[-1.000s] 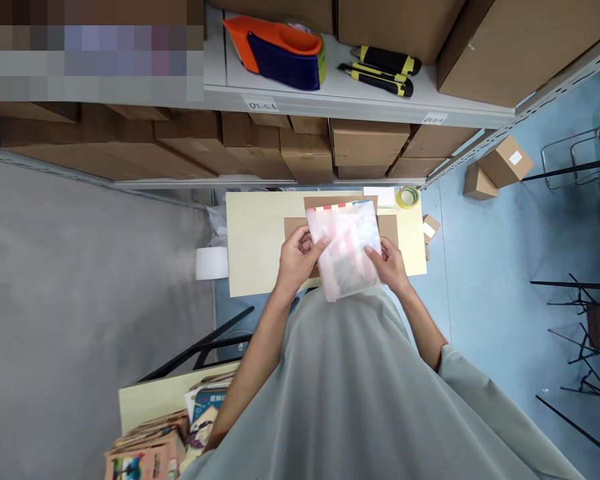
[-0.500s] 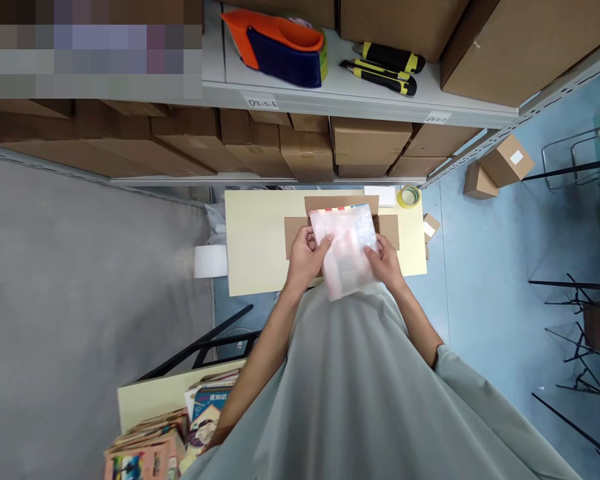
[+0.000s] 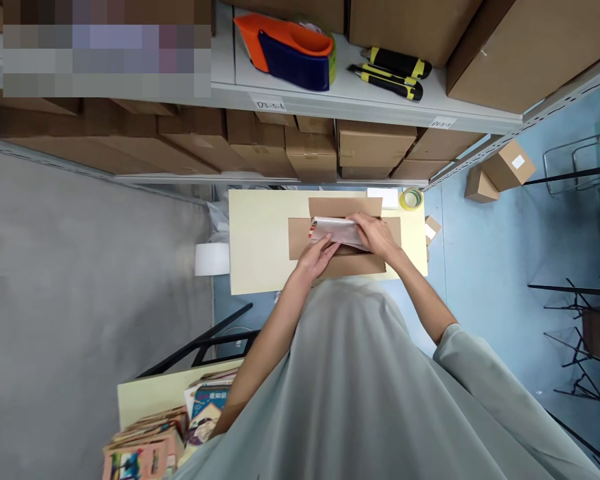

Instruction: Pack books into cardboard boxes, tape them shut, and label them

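Observation:
A flat packet in whitish translucent wrapping (image 3: 336,230), with a red-striped edge at its left end, lies tilted at the mouth of an open cardboard box (image 3: 345,207). The box's flaps are folded outward on the pale yellow table. My left hand (image 3: 317,259) grips the packet's near left side, thumb on top and fingers below. From the right, my right hand (image 3: 374,233) holds its far right part, fingers curled over it. The packet and hands hide most of the box's inside.
Yellow tape (image 3: 411,199) and a white box (image 3: 383,197) sit at the table's back right. A shelf (image 3: 180,93) overhead carries cartons, an orange-and-blue tape dispenser (image 3: 293,53) and utility knives (image 3: 393,73). Books (image 3: 145,440) are stacked at lower left; a white roll (image 3: 212,259) stands left.
The packet has moved from above my lap forward to the box opening and tilted from facing me to edge-on. My right hand has shifted to its far side.

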Available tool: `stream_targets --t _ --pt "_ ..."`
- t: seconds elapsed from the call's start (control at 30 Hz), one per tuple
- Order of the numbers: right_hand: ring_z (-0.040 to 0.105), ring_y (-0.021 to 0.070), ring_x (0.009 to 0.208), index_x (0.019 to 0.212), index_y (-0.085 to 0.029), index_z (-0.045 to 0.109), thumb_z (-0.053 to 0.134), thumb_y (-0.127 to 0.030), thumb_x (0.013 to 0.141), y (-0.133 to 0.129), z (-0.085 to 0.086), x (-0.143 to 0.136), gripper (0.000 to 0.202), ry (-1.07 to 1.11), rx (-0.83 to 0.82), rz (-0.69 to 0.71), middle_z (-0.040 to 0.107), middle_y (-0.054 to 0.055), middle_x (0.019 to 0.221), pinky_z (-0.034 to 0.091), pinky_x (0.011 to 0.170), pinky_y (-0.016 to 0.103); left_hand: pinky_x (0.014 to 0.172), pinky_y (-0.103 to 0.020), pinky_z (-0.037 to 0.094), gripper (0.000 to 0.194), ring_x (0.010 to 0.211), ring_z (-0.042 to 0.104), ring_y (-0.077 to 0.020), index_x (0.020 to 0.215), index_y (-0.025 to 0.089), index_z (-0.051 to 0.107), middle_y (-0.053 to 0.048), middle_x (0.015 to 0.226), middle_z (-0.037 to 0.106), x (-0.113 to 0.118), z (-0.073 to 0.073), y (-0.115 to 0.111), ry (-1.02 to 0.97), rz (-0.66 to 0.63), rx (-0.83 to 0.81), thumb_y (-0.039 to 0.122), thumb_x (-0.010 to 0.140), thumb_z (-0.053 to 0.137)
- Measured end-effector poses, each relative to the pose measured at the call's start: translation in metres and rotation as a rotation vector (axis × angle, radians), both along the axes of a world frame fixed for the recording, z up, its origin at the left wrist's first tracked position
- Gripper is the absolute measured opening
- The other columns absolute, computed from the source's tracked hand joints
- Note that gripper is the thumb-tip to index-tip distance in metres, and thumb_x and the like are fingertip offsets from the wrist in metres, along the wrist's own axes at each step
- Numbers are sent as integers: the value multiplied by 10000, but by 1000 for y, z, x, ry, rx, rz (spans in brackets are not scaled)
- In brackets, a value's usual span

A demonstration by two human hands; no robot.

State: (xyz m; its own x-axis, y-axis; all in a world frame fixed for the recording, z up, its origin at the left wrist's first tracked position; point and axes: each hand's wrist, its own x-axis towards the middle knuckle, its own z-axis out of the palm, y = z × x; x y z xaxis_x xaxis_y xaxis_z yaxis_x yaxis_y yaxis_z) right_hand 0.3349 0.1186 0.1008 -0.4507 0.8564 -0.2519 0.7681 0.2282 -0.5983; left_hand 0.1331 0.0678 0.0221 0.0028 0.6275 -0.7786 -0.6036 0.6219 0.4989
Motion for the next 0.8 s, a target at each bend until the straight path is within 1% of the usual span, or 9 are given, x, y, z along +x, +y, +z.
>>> stream_targets --t 0.07,0.17,0.3,0.43,0.5,0.53,0.67,0.73,0.8 --pt "696 307 1296 1464 -231 661 384 -130 1070 7 -11 -3 492 -45 -14 43 732 117 1456 563 1072 426 1069 -360 664 316 1082 793 -207 949 215 666 -74 962 787 -1 -5 -1 -45 6 -66 226 796 943" --pt "692 304 1319 1474 -249 656 405 -146 1083 13 -20 -1 476 -44 -31 42 729 92 1485 562 1083 426 1086 -377 662 273 1141 794 -240 945 206 664 -117 997 792 -4 -7 -5 -107 2 -96 227 821 907" --pt "691 321 1330 1481 -270 664 431 -168 1087 18 -20 7 469 -52 -33 36 730 77 1500 563 1088 443 1100 -405 653 245 1191 791 -266 937 190 682 -171 1135 807 -8 -3 -14 -140 -26 -79 265 842 895" --pt "714 325 1286 1481 -311 676 420 -146 1073 18 -24 9 510 -154 -36 87 751 71 1469 567 1069 448 1140 -459 610 273 1198 788 -291 962 186 712 -169 1197 816 -16 4 -25 -79 -37 -7 311 836 920" --pt "735 330 1237 1484 -314 675 420 -150 1070 16 -31 7 513 -218 -55 122 760 89 1444 568 1053 457 1145 -455 591 328 1206 778 -275 1054 197 728 -154 1281 800 -27 6 -30 55 -13 72 338 825 916" --pt "742 332 1218 1485 -310 674 421 -156 1072 15 -37 5 508 -245 -68 139 762 100 1434 568 1044 462 1141 -445 584 357 1225 765 -265 1099 208 727 -146 1321 786 -33 7 -32 184 -2 126 351 824 904" --pt "753 327 1207 1487 -295 675 424 -152 1076 11 -60 -4 502 -326 -126 196 762 114 1426 570 1031 456 1148 -423 543 423 1426 625 -298 1170 236 710 -155 1450 701 -65 -5 -37 873 -36 304 352 799 876" --pt "752 320 1226 1513 -300 664 431 -137 1073 10 -72 -8 523 -359 -163 205 751 108 1460 568 1046 452 1113 -426 552 502 1399 629 -320 1210 227 689 -176 1455 685 -76 -16 -39 981 -87 264 346 766 891" --pt "747 306 1256 1566 -310 629 433 -130 1079 9 -82 -12 555 -391 -211 190 736 104 1502 562 1075 444 1042 -423 577 517 1238 706 -308 1235 210 666 -178 1368 725 -80 -27 -40 950 -173 185 350 779 865"
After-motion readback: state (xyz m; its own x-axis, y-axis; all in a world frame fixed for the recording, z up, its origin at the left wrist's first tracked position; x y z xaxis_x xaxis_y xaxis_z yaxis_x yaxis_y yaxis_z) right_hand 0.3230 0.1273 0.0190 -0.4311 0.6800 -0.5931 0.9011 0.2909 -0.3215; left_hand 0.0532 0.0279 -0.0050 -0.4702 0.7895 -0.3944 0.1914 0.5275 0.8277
